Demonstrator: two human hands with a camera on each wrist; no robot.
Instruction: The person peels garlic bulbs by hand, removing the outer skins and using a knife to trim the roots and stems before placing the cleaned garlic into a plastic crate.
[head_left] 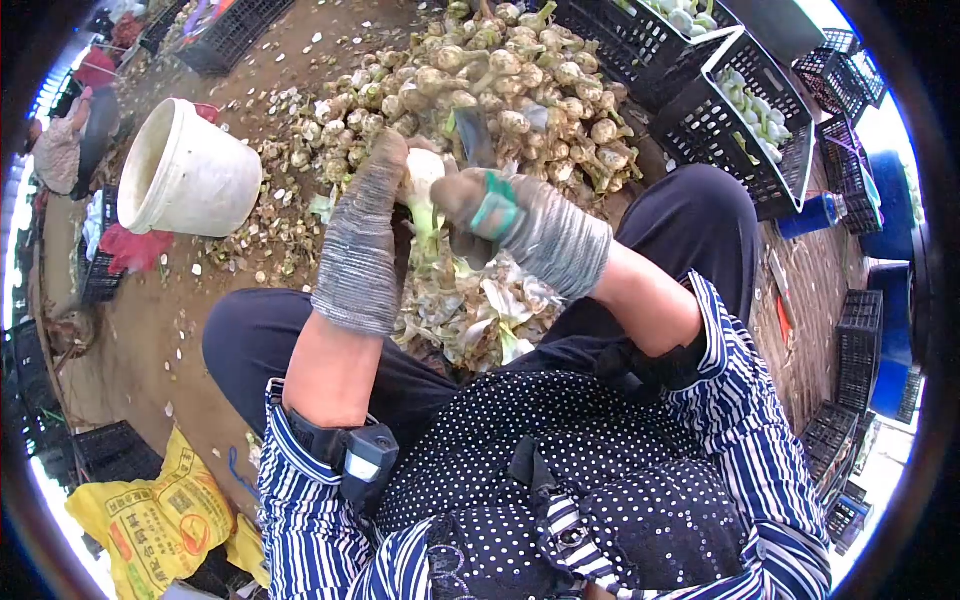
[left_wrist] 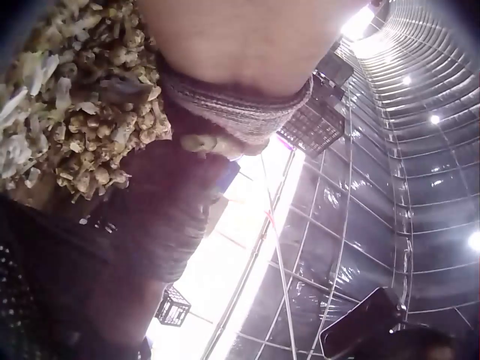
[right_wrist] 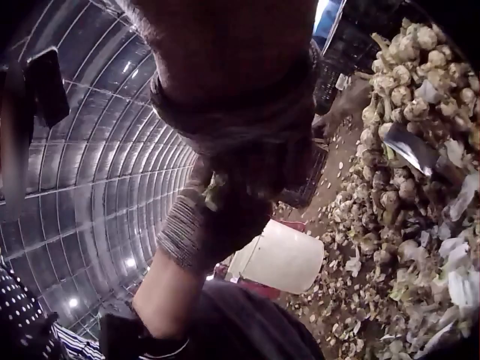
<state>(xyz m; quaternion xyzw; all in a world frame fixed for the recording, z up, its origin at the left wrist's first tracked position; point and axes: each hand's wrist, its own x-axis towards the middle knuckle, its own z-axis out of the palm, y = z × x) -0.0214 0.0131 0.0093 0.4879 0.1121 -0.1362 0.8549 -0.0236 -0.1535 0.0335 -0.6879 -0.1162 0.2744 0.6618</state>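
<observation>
A white bulb with a pale green stalk [head_left: 424, 180] stands between both gloved hands. The left hand [head_left: 365, 240], in a grey knitted glove, grips its left side. Curled fingers of the right hand [head_left: 530, 220], with green tape round one, pinch the bulb's right side. In the right wrist view, the left hand [right_wrist: 184, 229] is near a small pale green piece [right_wrist: 215, 191], beneath the dark right glove. Most of the bulb is hidden in both wrist views. Beyond the hands, a dark flat blade [head_left: 473, 137] stands at the heap; its handle cannot be seen.
A heap of soiled bulbs [head_left: 510, 70] lies in front, with peeled leaves [head_left: 480, 305] between the legs. At left are a white bucket [head_left: 195, 170] and a yellow sack [head_left: 160, 520]. A black crate [head_left: 745, 120] at right holds pale bulbs [head_left: 755, 110].
</observation>
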